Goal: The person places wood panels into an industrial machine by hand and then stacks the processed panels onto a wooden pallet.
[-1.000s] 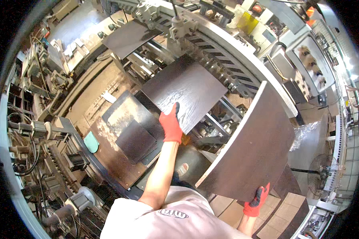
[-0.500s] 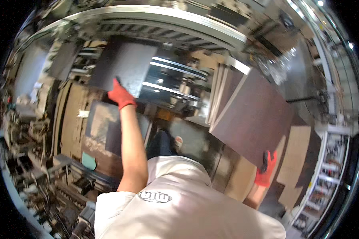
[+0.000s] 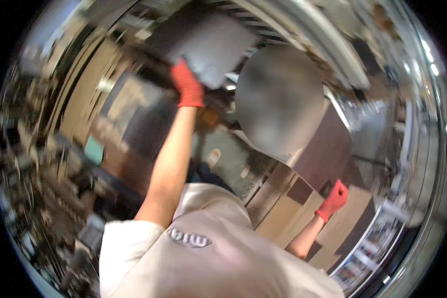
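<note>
The whole view is smeared by motion, so fine detail is lost. No container can be made out in the blur. The largest thing is a dark brown panel (image 3: 328, 149) standing tilted on edge at the right, its upper part hidden behind a blurred oval patch. The right hand (image 3: 334, 197), in a red glove, sits at the panel's lower edge with the arm bent at the elbow and low beside the body; its grip is closed into a fist on that edge. Smaller is a flat grey sheet (image 3: 211, 47) at the top centre, lying over pale slatted rails (image 3: 283, 25). The left hand (image 3: 187, 85), also in a red glove, is raised high on a straight, outstretched arm, and its grip clasps the sheet's near lower edge. To the left lie tan boards (image 3: 84, 99) and a small teal pad (image 3: 94, 149).
</note>
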`<move>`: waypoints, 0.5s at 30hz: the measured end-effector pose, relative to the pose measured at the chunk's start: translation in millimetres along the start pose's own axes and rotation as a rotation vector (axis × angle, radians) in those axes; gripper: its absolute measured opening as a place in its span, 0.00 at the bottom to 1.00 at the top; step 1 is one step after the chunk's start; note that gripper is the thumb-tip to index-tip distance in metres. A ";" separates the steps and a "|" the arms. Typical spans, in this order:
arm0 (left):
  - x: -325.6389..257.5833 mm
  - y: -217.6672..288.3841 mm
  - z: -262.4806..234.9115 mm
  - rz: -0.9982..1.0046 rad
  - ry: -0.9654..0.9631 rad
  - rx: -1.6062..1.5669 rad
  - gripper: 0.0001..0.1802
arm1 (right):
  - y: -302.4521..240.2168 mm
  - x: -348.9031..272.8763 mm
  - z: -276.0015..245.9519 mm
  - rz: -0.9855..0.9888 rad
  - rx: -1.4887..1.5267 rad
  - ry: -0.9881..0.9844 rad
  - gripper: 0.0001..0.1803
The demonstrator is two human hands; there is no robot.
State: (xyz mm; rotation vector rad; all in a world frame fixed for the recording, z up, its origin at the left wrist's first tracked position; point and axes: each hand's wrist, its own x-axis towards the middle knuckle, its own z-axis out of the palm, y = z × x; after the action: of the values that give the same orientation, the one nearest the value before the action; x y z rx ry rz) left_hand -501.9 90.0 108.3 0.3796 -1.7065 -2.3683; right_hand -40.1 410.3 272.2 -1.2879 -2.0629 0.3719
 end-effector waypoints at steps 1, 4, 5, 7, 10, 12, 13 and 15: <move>-5.3 -28.7 -12.3 0.030 -0.001 -0.015 0.18 | -25.2 -9.7 13.9 0.067 0.163 -0.080 0.11; -40.6 -65.2 -93.0 -0.263 0.010 0.022 0.24 | -128.9 -48.9 61.2 0.269 0.601 -0.365 0.14; -44.0 -71.8 -125.7 -0.232 0.083 0.238 0.23 | -170.4 -58.5 80.7 0.320 0.665 -0.544 0.17; -55.5 -148.9 -204.1 -0.359 0.205 0.605 0.29 | -249.2 -84.0 124.1 0.386 0.652 -0.810 0.23; -74.0 -219.1 -335.6 -0.843 0.135 0.996 0.43 | -272.7 -94.9 186.3 0.346 0.672 -1.130 0.33; -73.2 -230.0 -393.9 -1.025 0.257 1.092 0.50 | -309.1 -106.1 209.2 0.363 0.636 -1.167 0.35; -76.2 -236.9 -419.6 -1.007 0.350 1.131 0.53 | -323.4 -109.8 220.2 0.397 0.587 -1.123 0.36; -68.4 -247.6 -463.6 -0.943 0.415 1.117 0.58 | -339.2 -117.5 239.8 0.466 0.546 -1.009 0.35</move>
State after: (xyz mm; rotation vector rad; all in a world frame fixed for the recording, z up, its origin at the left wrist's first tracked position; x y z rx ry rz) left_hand -291.4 -227.6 -260.2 1.9966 -2.7722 -1.1333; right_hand -398.7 172.2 238.4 -1.3296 -2.0738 1.9699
